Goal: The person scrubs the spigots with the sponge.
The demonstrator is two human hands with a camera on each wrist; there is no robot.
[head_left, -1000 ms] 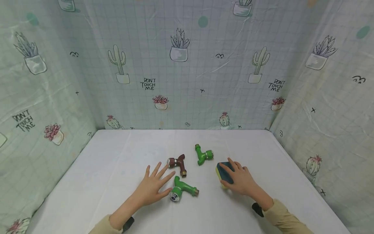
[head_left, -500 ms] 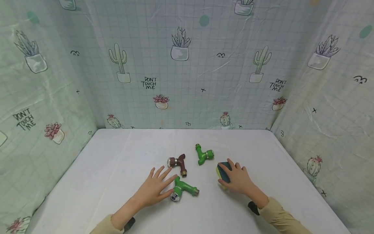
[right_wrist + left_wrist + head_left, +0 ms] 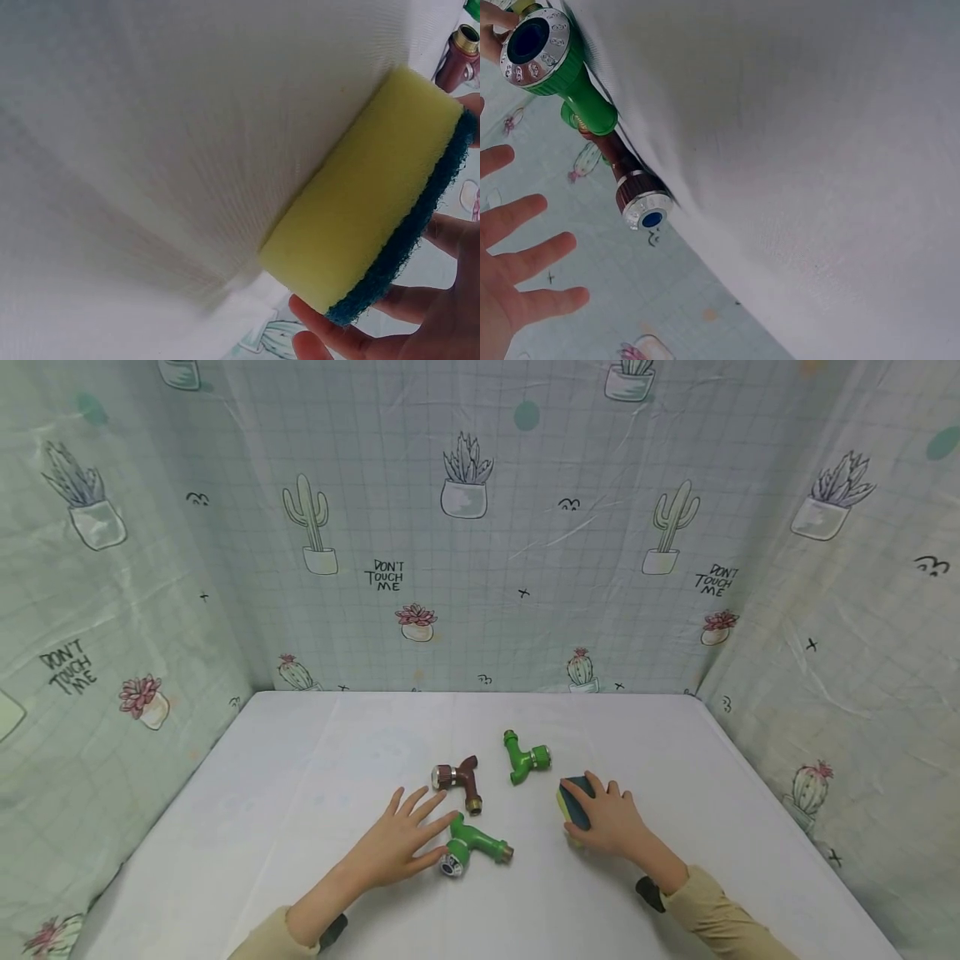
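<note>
**Left hand right beside the near green tap, right hand on the sponge**

The left hand (image 3: 393,852) lies flat on the white worktop (image 3: 247,827) with its fingers (image 3: 420,806) spread and straight, gripping nothing. The near green tap (image 3: 471,845) lies just to the right of those fingertips, roughly mid-worktop and closest to the front edge of the three. Its long axis runs left to right with a slight slant, the silver-ringed knob end pointing toward the front edge and the brassy threaded end pointing right. The left hand is clearly the nearer one. The thumb looks like it's touching the knob end, but I can't be sure from the head view.

It's bright green plastic, T-shaped, with a chrome collar round a dark blue centre, which shows well in the left wrist view (image 3: 536,43).

The right hand (image 3: 611,822) rests on top of the sponge (image 3: 573,806), yellow foam with a dark scouring face, fingers curled over it.

The brown tap (image 3: 459,781) and far green tap (image 3: 522,756) sit further back, apart from both hands.
</note>
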